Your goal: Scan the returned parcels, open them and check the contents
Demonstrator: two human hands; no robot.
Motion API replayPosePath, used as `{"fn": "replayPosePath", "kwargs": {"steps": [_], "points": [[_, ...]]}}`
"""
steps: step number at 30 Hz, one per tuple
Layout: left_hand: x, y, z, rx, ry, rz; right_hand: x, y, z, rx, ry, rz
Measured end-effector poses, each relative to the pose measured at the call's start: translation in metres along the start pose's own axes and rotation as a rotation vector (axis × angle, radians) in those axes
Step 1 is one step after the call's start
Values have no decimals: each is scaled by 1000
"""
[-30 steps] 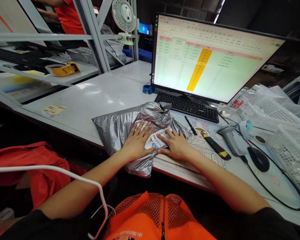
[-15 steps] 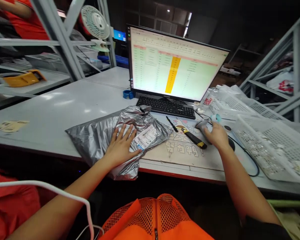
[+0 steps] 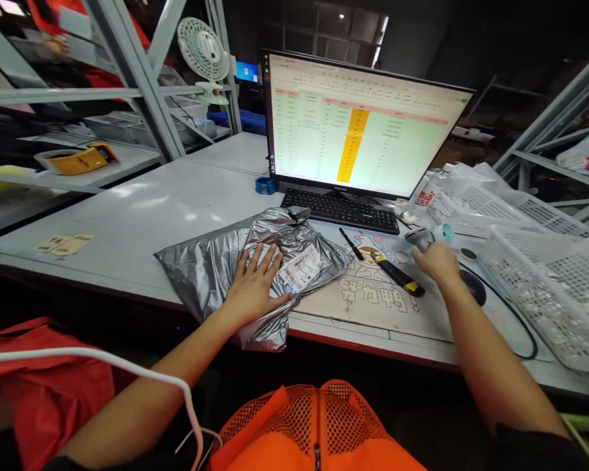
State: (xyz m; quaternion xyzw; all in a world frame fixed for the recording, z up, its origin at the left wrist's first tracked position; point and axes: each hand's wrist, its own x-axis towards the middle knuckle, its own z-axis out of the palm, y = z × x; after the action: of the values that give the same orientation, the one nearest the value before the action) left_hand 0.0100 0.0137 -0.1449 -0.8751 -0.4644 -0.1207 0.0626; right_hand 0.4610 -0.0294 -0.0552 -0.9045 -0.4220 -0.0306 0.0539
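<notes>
My left hand (image 3: 256, 288) lies flat with spread fingers on a silver-grey plastic mailing bag (image 3: 209, 261). A white shipping label (image 3: 302, 268) with a barcode is stuck on the bag, just right of my fingers. The bag's lower corner hangs over the table's front edge. My right hand (image 3: 438, 263) is closed around a grey handheld barcode scanner (image 3: 421, 239), whose head points away from me; its grip is mostly hidden by the hand. Between the bag and my right hand lie a black pen (image 3: 351, 244) and a black-and-yellow utility knife (image 3: 397, 275).
A monitor (image 3: 358, 127) showing a spreadsheet stands behind a black keyboard (image 3: 341, 210). White perforated baskets (image 3: 535, 307) fill the right side, near a black mouse (image 3: 472, 286). A blue tape roll (image 3: 265, 186) sits left of the keyboard. A fan (image 3: 203, 49) is fixed to the left rack.
The view has swung slightly left. In my right hand, the scanner's head has lifted and turned a little. My left hand stays flat on the mailing bag.
</notes>
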Motion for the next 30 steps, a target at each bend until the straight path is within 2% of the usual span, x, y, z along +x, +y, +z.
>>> {"fn": "replayPosePath", "kwargs": {"steps": [2, 3, 6, 8, 11, 14, 18, 21, 23, 26, 28, 30], "points": [[-1, 0, 1, -3, -6, 3, -16, -1, -28, 76, 30, -158], [-1, 0, 1, -7, -9, 4, -28, -3, -43, 140, -2, -275], [-1, -1, 1, -21, -8, 7, -69, -20, -76, 340, -268, -655], [-1, 0, 1, -26, -4, 5, -94, -39, -86, 377, -421, -834], [-1, 0, 0, -30, -7, 1, -116, -67, -86, 331, -526, -970], [-2, 0, 0, -37, -11, 0, -121, -83, -80, 310, -526, -1026], [-2, 1, -1, -44, 1, 5, -112, -80, -76, 321, -455, -996], [-2, 1, 0, -40, 16, 4, -91, -63, -67, 326, -324, -892], [-2, 0, 2, -32, 40, 9, -70, -49, -53, 282, -192, -768], [-3, -2, 8, -6, 98, 27, -38, -27, -24, 155, -31, -497], [-3, -5, 14, 13, 151, 45, -23, -15, -3, 94, -2, -346], [-3, -8, 20, 30, 207, 65, -15, -7, 17, 59, 4, -260]]}}
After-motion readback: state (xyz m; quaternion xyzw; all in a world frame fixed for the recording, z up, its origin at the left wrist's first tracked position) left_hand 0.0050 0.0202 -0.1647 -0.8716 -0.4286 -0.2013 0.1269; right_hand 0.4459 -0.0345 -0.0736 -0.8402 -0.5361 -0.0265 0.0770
